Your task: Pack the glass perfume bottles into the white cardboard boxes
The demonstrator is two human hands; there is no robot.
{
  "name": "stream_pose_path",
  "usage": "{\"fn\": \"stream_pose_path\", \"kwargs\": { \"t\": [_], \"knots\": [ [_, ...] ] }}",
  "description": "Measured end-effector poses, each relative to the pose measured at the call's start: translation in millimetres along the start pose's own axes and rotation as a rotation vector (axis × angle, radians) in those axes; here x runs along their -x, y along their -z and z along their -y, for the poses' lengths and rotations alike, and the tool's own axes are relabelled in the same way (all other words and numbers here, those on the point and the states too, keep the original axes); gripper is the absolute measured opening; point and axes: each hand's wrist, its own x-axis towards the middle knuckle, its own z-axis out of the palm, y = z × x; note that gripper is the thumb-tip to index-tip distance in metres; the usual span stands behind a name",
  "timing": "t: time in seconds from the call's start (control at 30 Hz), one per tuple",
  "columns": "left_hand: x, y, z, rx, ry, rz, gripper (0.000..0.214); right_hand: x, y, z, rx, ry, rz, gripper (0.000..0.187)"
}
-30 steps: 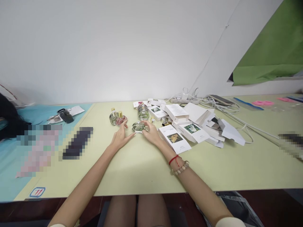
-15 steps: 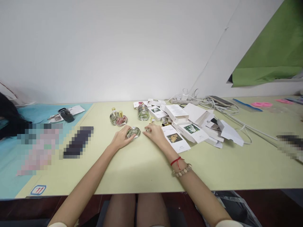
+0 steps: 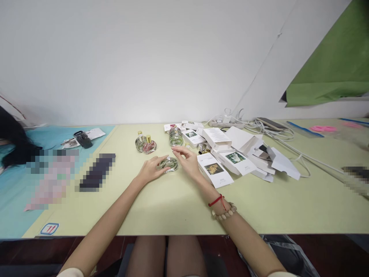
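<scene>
A round clear glass bottle [image 3: 169,164] lies on the pale green table [image 3: 173,207] just in front of me. My left hand [image 3: 150,171] grips its left side with curled fingers. My right hand [image 3: 188,161] reaches over the bottle's top, thumb and fingers pinched close together at its neck; what they hold is too small to make out. A red string and a bead bracelet [image 3: 223,209] sit on my right wrist.
Two small gold-capped bottles [image 3: 145,144] and a taller bottle [image 3: 175,136] stand behind my hands. White cartons [image 3: 215,169] and open packaging [image 3: 259,150] spread to the right, with cables and a power strip [image 3: 227,123] beyond. A blue mat [image 3: 17,184] and a person's dark hair [image 3: 11,142] are at the left.
The bottle has shifted slightly right and nearer to me in my left hand. My right hand has lifted off the table and come over the bottle's top.
</scene>
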Motion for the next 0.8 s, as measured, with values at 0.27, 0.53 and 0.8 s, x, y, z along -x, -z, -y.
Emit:
{"fn": "stream_pose_path", "kwargs": {
  "t": [0.27, 0.53, 0.8],
  "knots": [
    [0, 1.2, -2, -0.031, -0.001, 0.078, 0.054, 4, 0, 13, 0.093, 0.091, 0.058, 0.022],
    [-1, -1.4, -4, 0.015, 0.033, 0.153, 0.072, 3, 1, 12, 0.126, 0.08, 0.023, 0.02],
    [-2, 0.2, -7, 0.046, 0.062, 0.176, 0.061, 5, -2, 8, 0.063, 0.108, 0.063, 0.017]
  ]
}}
